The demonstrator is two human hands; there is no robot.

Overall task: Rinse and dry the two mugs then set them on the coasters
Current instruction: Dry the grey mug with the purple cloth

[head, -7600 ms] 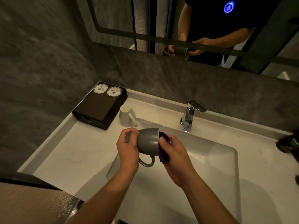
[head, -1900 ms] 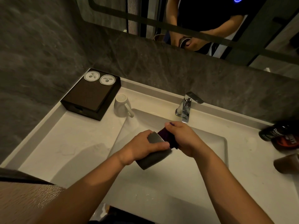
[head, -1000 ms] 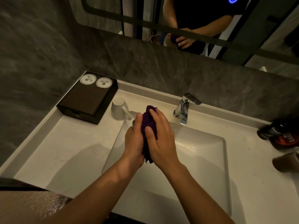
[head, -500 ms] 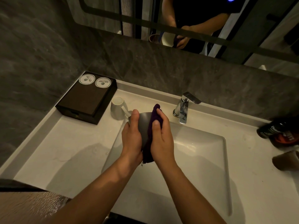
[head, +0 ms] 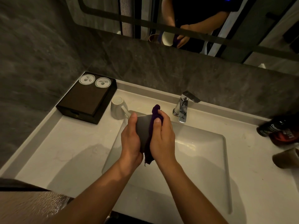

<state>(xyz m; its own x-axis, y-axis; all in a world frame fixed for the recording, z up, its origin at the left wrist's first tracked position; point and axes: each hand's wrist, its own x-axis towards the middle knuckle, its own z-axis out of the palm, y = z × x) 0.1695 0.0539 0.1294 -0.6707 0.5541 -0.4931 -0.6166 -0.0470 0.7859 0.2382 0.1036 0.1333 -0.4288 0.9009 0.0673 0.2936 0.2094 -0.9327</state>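
Note:
Over the sink basin [head: 202,143], my left hand [head: 130,143] grips a grey mug [head: 143,130] from its left side. My right hand [head: 162,138] holds a purple cloth [head: 152,125] against the mug's right side, fingers curled over the cloth. The mug's handle is hidden. A white mug [head: 117,108] stands upside down on the counter by the basin's back left corner. Two round white coasters [head: 86,79] [head: 102,82] lie on the far end of a dark box [head: 88,97] at the back left.
A chrome faucet [head: 183,107] stands behind the basin. Dark bottles [head: 278,128] and a brown cup [head: 286,157] sit at the right edge of the white counter [head: 64,147]. A mirror above the grey wall reflects a person holding the mug.
Over the last second the cloth has slid off the mug's left side, so the grey wall shows between my hands. Both hands stay in the same spot over the basin.

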